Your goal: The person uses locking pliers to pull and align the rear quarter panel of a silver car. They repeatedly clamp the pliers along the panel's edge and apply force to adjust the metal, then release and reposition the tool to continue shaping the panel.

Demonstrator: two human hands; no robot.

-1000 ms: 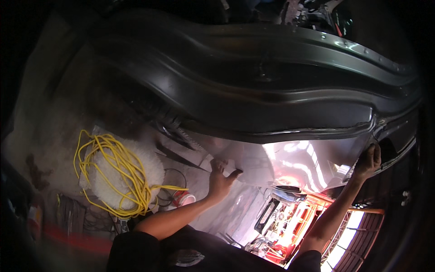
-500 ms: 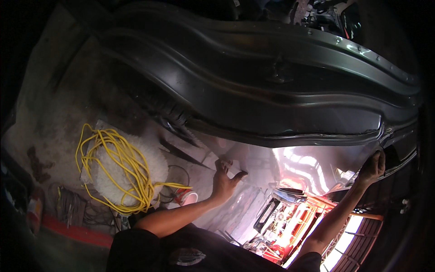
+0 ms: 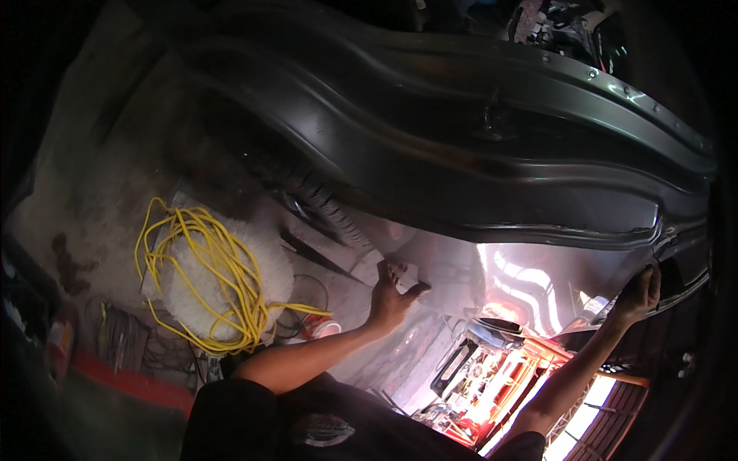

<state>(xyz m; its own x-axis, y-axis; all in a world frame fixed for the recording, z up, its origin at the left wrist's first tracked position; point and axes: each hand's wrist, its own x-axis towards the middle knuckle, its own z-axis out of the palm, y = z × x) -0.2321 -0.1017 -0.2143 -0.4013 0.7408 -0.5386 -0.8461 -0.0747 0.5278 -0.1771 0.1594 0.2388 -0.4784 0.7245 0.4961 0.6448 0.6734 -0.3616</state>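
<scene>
Cord (image 3: 247,335) at left, big dark car panel (image 3: 430,184) above.
The left hand (image 3: 389,304) is below the panel, fingers bent, thumb out; I can't tell if it holds anything. The panel looks stiff and slippery, maybe heavy, so its rim seems best to hold. The right hand (image 3: 638,294) is curled near the panel's right end; its grip is hidden.

Cable (image 3: 250,326) left of hands (image 3: 389,307), panel (image 3: 430,142) beyond

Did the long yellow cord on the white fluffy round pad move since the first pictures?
No, neither way: the cord's loops lie the same way across the pad beneath. Both just shifted together with the camera's view.
</scene>
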